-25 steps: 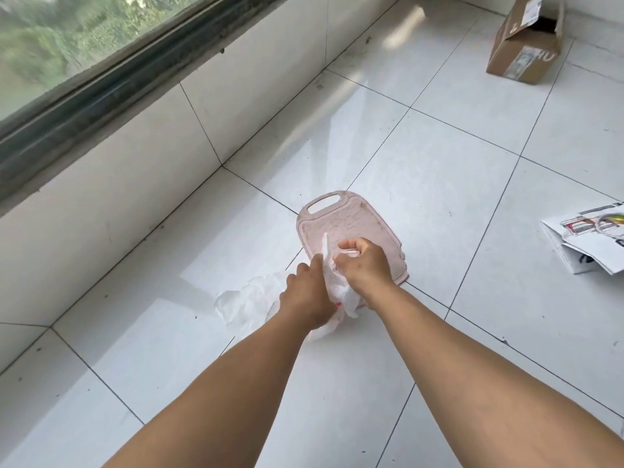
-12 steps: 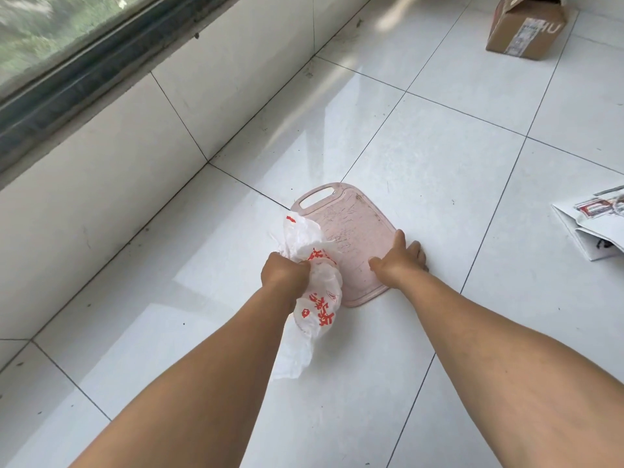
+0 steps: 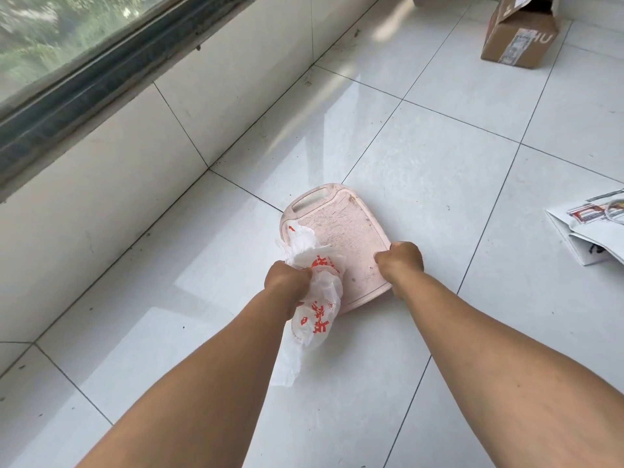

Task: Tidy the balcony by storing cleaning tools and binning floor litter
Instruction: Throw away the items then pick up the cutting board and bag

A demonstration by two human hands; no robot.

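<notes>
**Pink board gripped at its edge, bag bunched in the other fist**

Pink cutting board [image 3: 341,244] lies flat on the floor at frame centre, handle slot toward the wall. Right hand [image 3: 401,260] curls over its right edge. Left hand [image 3: 287,282] clenches a crumpled white plastic bag [image 3: 317,298] with red print; the bag overlaps the board's left side and trails toward the lower frame.

Cardboard box [image 3: 520,38], flaps open, upper right, well apart. Folded printed paper [image 3: 594,234] at right edge.

White glossy floor tiles [image 3: 439,157], dark specks along the wall base. Tiled low wall [image 3: 118,157] and dark window frame [image 3: 84,92], upper left.
</notes>
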